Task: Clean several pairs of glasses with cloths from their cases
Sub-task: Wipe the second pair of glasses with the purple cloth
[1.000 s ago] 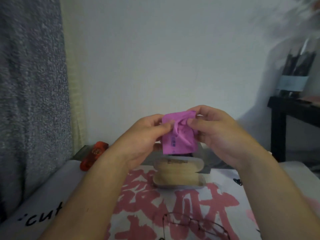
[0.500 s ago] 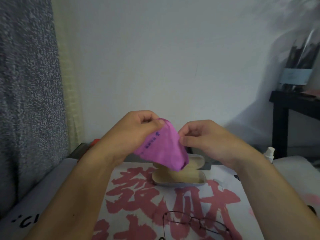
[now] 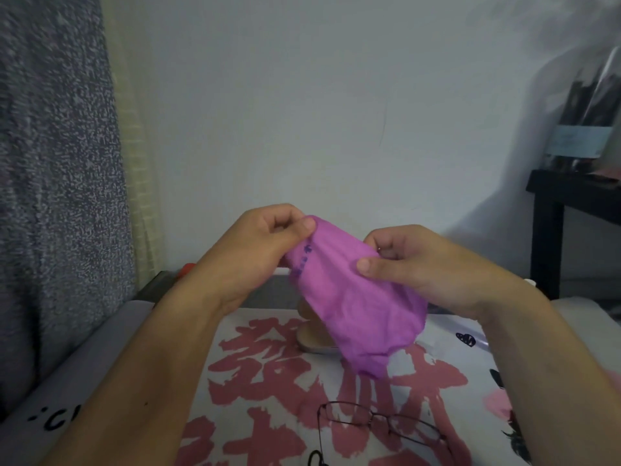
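Since the earlier frame the purple cloth (image 3: 356, 297) has spread wider, pinched between left hand (image 3: 255, 260) and right hand (image 3: 423, 267), hanging lengthwise down-right over the case (image 3: 311, 338).

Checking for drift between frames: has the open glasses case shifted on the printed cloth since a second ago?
No. The glasses case, now mostly hidden behind the purple cloth, sits above the same red characters.

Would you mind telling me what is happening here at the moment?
A person is holding a purple cleaning cloth spread between both hands, the left hand and right hand each pinching an upper edge. Below the cloth an open glasses case lies on the printed table cover, and thin-framed glasses lie nearer, untouched.
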`<state>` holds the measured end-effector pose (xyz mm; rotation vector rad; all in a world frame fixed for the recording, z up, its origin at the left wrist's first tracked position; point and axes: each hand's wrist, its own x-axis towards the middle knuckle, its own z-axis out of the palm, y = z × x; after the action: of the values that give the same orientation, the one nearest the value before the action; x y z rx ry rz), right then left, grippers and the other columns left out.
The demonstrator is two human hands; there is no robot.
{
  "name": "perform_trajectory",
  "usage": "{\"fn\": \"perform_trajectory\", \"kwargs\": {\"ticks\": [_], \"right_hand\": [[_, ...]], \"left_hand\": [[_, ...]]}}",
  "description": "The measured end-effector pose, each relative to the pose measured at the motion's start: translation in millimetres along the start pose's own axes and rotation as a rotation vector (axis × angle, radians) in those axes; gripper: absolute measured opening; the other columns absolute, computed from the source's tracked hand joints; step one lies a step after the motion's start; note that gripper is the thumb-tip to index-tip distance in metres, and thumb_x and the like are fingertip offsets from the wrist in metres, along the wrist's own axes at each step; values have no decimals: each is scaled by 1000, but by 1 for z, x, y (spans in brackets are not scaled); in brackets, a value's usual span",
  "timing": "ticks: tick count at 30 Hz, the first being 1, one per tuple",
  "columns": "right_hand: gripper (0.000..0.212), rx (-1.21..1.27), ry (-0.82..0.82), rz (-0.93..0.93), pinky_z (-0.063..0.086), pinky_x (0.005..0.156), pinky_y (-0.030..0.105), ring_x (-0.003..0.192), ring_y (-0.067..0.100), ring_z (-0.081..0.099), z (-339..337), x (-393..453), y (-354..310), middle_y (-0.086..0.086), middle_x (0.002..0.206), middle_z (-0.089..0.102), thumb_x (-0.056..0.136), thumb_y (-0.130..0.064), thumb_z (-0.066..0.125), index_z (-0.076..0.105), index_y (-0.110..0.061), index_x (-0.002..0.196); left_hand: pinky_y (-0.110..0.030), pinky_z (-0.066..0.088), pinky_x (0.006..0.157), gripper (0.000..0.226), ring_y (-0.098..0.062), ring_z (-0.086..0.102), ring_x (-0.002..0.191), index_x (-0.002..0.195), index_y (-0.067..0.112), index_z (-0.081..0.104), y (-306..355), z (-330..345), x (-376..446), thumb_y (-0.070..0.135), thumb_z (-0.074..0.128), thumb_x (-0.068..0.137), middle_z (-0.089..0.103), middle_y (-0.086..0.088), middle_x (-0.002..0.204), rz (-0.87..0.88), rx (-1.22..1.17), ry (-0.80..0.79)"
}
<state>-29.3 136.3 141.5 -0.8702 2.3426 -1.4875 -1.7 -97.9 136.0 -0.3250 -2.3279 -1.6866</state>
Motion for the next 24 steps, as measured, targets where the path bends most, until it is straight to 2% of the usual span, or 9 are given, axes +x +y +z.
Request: {"fn": "perform_trajectory", "kwargs": {"ticks": [3,7,10,12,14,15,18,20,24], "right_hand": [[23,-31,-17,-1,55,62,28,80,22,72,1,1,2,8,92,75,93,-33,68,66,-10,96],[29,144,-19,-44,60,79,26,93,20,75,20,9,1,9,105,76,94,-26,69,66,-10,118],[27,85,35,29,53,58,22,70,18,70,26,16,7,9,85,75,93,-26,73,72,-2,104],[27,137,96,85,55,60,29,72,25,69,21,16,11,15,90,76,95,-28,70,74,-3,103],[24,248,176,95,57,68,37,76,29,69,11,13,12,18,91,73,100,-25,63,71,-2,101],[24,285,216,92,57,70,39,76,29,69,6,11,11,17,89,72,102,-25,59,70,-3,99],[31,280,294,106,61,77,44,82,34,74,-4,10,13,17,95,76,106,-28,51,71,-4,102],[30,252,362,129,59,84,55,87,38,73,-4,13,17,25,100,74,105,-30,54,72,-6,101],[22,379,263,153,61,82,46,95,34,72,-10,13,20,25,109,73,97,-19,65,70,-1,108]], "left_hand": [[-26,46,58,23,-13,54,63,88,13,70,1,7,-1,28,58,102,63,-3,72,91,85,36],[-33,52,60,18,-18,61,64,92,17,74,5,16,-6,25,60,100,71,-12,76,198,153,-80],[-29,46,50,18,-17,58,55,98,20,69,4,13,-4,38,68,93,67,-8,66,32,165,-167],[-40,60,69,36,-23,73,74,111,19,67,-3,-2,-4,40,78,84,76,-9,87,-174,157,-377],[-59,53,96,36,-38,70,97,114,15,72,-14,-16,-6,30,82,82,73,-20,109,-233,151,-586],[-56,50,100,25,-33,68,97,107,17,77,-18,-19,-7,26,80,84,73,-19,108,-216,123,-599],[-37,55,96,20,-24,69,99,102,11,79,-25,-19,-1,16,67,87,75,-16,105,-244,-226,-373],[-40,58,88,23,-26,69,90,107,6,74,-24,-15,3,14,58,92,72,-15,98,-284,-463,-267],[-44,57,76,33,-25,68,69,103,6,70,-16,-6,3,20,40,104,68,-11,80,-373,-470,-220]]}}
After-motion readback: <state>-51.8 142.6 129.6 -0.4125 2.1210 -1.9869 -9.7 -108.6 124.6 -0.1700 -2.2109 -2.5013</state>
